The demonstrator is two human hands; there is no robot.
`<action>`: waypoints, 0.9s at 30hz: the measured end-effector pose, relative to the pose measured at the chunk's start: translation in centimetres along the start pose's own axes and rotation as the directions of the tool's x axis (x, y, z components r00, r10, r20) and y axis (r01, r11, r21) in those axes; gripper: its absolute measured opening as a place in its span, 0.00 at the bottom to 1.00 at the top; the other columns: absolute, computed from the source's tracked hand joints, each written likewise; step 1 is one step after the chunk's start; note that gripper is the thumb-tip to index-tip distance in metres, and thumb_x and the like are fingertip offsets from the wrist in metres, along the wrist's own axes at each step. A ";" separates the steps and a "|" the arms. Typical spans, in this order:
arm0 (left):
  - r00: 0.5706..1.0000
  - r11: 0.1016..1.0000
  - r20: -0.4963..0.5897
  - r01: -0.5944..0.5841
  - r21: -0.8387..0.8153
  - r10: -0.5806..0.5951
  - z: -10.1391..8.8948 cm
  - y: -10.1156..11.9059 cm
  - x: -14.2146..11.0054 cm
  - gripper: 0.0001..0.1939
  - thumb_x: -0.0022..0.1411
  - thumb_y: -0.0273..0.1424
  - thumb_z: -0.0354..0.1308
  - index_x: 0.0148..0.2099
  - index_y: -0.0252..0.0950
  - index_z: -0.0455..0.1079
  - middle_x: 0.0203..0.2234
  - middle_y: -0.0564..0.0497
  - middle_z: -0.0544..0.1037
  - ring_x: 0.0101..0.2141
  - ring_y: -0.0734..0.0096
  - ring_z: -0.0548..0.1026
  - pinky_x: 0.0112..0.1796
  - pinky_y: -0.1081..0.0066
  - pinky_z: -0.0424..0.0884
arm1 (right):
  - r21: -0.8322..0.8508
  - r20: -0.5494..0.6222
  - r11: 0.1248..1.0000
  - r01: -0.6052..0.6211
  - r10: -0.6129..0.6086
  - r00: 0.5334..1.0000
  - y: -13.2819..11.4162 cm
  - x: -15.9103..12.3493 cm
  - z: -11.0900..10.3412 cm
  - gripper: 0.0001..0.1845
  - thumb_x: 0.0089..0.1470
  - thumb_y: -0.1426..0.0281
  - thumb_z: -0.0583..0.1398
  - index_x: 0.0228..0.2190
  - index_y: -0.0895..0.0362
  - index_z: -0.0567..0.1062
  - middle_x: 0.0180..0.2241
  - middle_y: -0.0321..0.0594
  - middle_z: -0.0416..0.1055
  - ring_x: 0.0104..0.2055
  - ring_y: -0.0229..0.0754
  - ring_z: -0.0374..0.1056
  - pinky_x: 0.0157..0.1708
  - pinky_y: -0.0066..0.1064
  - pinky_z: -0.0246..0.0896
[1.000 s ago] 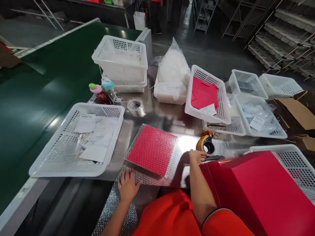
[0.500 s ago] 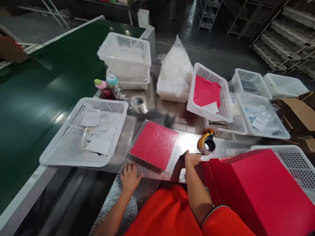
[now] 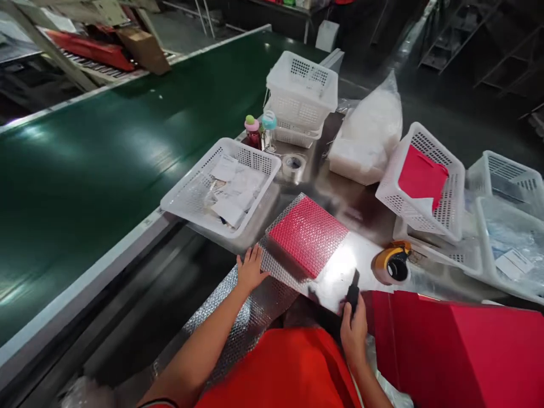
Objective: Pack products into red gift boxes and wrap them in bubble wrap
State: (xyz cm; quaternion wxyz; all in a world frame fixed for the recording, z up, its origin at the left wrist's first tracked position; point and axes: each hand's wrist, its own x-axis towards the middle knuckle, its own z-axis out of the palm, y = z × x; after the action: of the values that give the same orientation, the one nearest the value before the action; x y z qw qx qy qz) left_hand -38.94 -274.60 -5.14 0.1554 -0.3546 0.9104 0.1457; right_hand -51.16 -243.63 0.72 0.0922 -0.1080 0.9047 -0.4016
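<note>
My left hand (image 3: 251,271) rests with spread fingers on the clear bubble wrap (image 3: 238,317), which hangs over the table's front edge. Beside its fingertips lies a flat red piece (image 3: 308,235) covered by bubble wrap. My right hand (image 3: 355,328) is closed round a black utility knife (image 3: 352,292), its tip pointing away from me above the shiny metal table. Just beyond that hand stands an orange tape dispenser (image 3: 390,263). Large red board (image 3: 450,345) lies to the right of the knife hand.
White baskets stand around: one with papers (image 3: 216,224) on the left, one with red pieces (image 3: 457,209) on the right. A tape roll (image 3: 293,168), bottles (image 3: 254,136) and a filled plastic bag (image 3: 374,124) are farther back. A green conveyor belt (image 3: 127,141) runs along the left.
My right hand has drawn back toward me and turned, so the knife now points forward. My left hand stays on the bubble wrap. The camera view has swung left.
</note>
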 end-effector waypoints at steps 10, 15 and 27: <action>0.992 0.996 -0.124 0.020 -0.087 -0.031 -0.2 -0.8 -0.8 0.31 0.65 0.33 0.57 0.69 0.34 0.62 0.69 0.39 0.61 0.67 0.48 0.59 0.67 0.42 0.49 | -0.520 0.716 0.628 0.579 -0.050 0.696 -12.5 2.2 14.8 0.30 0.67 0.74 0.44 0.69 0.57 0.56 0.53 0.56 0.72 0.50 0.49 0.75 0.46 0.35 0.70; 0.992 0.994 -0.110 0.051 -0.100 -0.062 -0.7 -0.7 -0.6 0.30 0.65 0.28 0.55 0.69 0.34 0.62 0.69 0.40 0.61 0.66 0.48 0.60 0.66 0.36 0.48 | -0.537 0.739 0.560 0.631 -0.048 0.672 -13.8 4.3 18.7 0.33 0.66 0.77 0.45 0.70 0.59 0.52 0.57 0.61 0.68 0.52 0.51 0.74 0.48 0.38 0.71; 0.991 0.994 -0.120 0.053 -0.093 -0.064 -1.2 -0.8 -1.0 0.31 0.64 0.30 0.56 0.68 0.30 0.62 0.67 0.38 0.64 0.65 0.46 0.60 0.66 0.40 0.50 | -0.526 0.756 0.553 0.646 -0.043 0.653 -13.2 4.1 19.6 0.31 0.68 0.74 0.44 0.70 0.58 0.52 0.57 0.59 0.68 0.52 0.51 0.74 0.48 0.38 0.71</action>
State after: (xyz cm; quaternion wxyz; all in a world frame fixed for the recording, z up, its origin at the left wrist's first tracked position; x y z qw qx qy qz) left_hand -37.92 -274.95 -3.81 0.0870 -0.3959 0.9001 0.1597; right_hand -48.48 -267.21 -2.69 0.2664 -0.4630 0.8418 0.0773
